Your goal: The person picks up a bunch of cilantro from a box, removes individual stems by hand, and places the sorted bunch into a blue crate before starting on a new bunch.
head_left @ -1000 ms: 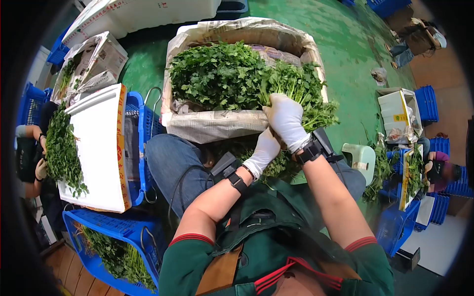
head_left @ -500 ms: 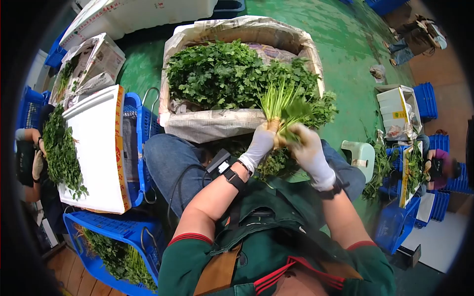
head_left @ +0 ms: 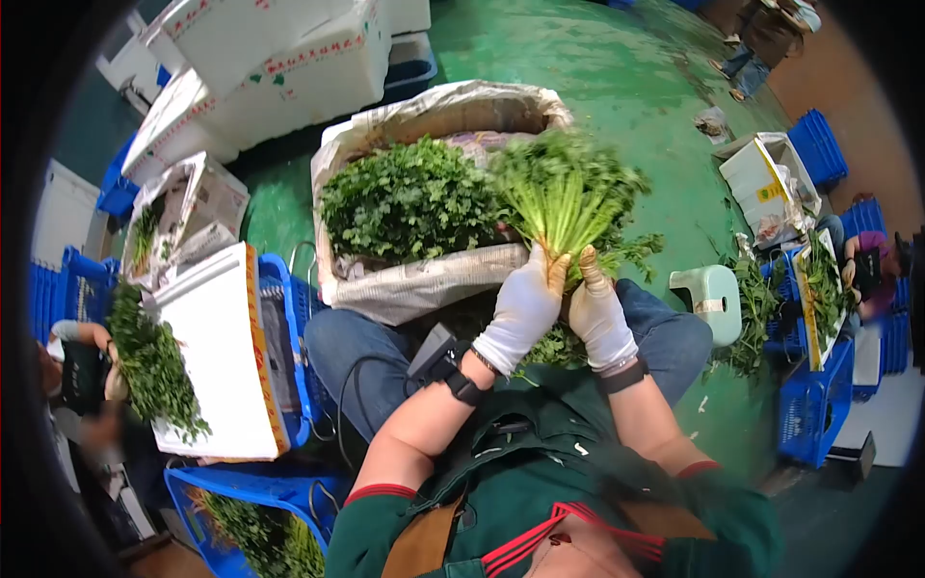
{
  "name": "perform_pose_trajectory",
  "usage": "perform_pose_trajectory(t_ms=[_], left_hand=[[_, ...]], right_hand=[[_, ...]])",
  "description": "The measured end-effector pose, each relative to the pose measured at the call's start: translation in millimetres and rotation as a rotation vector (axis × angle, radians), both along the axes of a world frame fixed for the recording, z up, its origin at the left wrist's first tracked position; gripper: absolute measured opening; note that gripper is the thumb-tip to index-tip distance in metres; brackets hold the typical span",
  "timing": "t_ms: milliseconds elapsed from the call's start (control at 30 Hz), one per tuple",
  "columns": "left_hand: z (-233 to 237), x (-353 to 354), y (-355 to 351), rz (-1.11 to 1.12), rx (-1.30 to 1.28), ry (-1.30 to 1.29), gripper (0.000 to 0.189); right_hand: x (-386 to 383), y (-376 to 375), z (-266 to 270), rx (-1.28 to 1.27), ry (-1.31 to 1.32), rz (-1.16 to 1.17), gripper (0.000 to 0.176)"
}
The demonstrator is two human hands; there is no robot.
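Note:
Between my gloved hands is a bunch of leafy celery (head_left: 564, 207), its green stalks fanned away from me and its leaves blurred by motion. My left hand (head_left: 530, 294) is closed round the root end from the left. From the right, my right hand (head_left: 594, 308) pinches the same end, fingertips close to my left ones. The leaves overhang the right end of a newspaper-lined box (head_left: 434, 281). Inside that box lies a thick pile of the same greens (head_left: 409, 197). More leaves lie below my hands, between my knees, partly hidden.
At my left stand a white foam lid (head_left: 214, 361) over a blue crate and another blue crate (head_left: 265, 482) with greens. A co-worker (head_left: 82, 361) handles greens there. To the right are a pale green stool (head_left: 708, 301), scattered leaves and another person (head_left: 872, 270).
My right hand, blurred over leaves beside the stalks before, now grips the root end with my left. The bunch has fanned wider. The whole view has shifted, showing more foam boxes at upper left.

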State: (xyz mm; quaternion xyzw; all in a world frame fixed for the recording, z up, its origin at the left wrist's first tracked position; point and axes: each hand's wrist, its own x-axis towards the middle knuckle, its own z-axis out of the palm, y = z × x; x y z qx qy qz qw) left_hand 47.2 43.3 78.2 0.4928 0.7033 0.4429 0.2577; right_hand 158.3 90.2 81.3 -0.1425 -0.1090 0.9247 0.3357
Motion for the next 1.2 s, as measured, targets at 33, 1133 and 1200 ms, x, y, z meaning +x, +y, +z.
perform_pose_trajectory(t_ms=[33,1133,1200], left_hand=[[18.0,0.6,-1.8,-0.022,0.006,0.081,0.042],[-95.1,-30.9,1.3,-0.090,-0.401,-1.563,0.053],[-83.7,-27.1,0.7,-0.040,-0.427,-1.693,0.056]], right_hand=[[-11.4,-7.2,24.1,0.215,-0.278,-0.125,0.050],[-23.3,19.0,-86.4,0.232,-0.844,0.156,0.028],[-14.4,24.3,-81.8,0.190,-0.862,0.287,0.036]])
